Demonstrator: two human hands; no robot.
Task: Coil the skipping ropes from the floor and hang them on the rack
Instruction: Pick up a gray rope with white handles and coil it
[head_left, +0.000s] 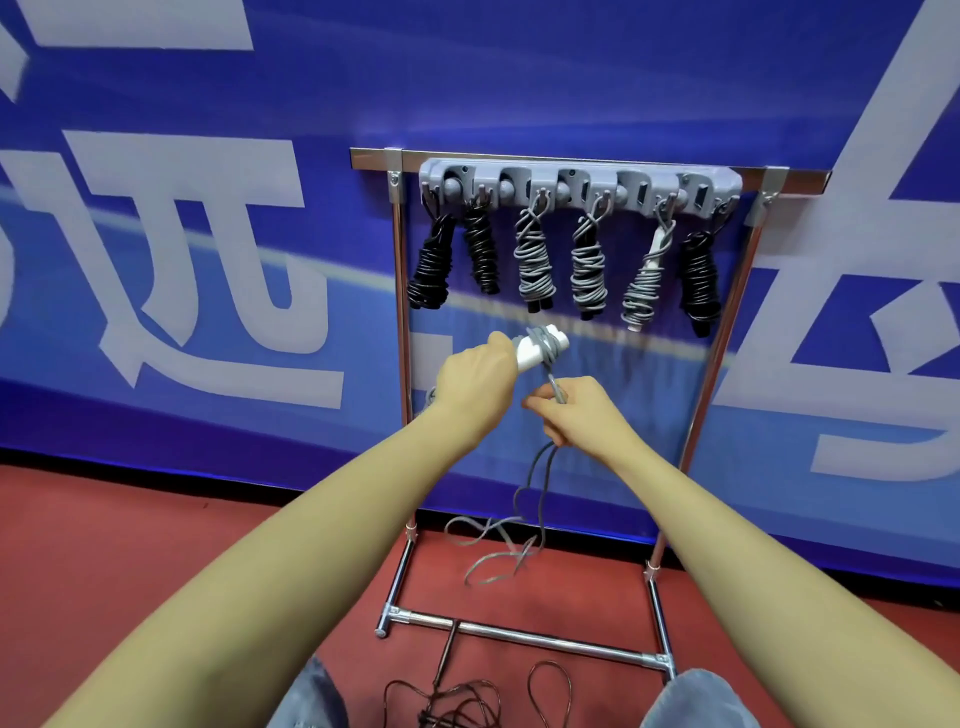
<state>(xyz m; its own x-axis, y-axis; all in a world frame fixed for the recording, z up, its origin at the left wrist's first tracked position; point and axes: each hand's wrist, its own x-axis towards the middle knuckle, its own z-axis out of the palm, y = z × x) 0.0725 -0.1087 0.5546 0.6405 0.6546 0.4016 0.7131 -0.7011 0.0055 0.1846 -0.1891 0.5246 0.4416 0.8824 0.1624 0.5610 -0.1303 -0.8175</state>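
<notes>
A grey skipping rope (540, 499) has a few turns wound round its white handles (540, 349), held level before the rack; its cord trails down in loose loops onto the red floor. Six coiled ropes (532, 262), three black and three grey, hang from hooks on the chrome rack (400, 291). A dark brown rope (457, 699) lies uncoiled on the floor.

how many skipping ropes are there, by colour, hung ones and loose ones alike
black, coiled on the rack: 3
grey, coiled on the rack: 3
grey, half coiled in the hands: 1
dark, loose on the floor: 1
total: 8
</notes>
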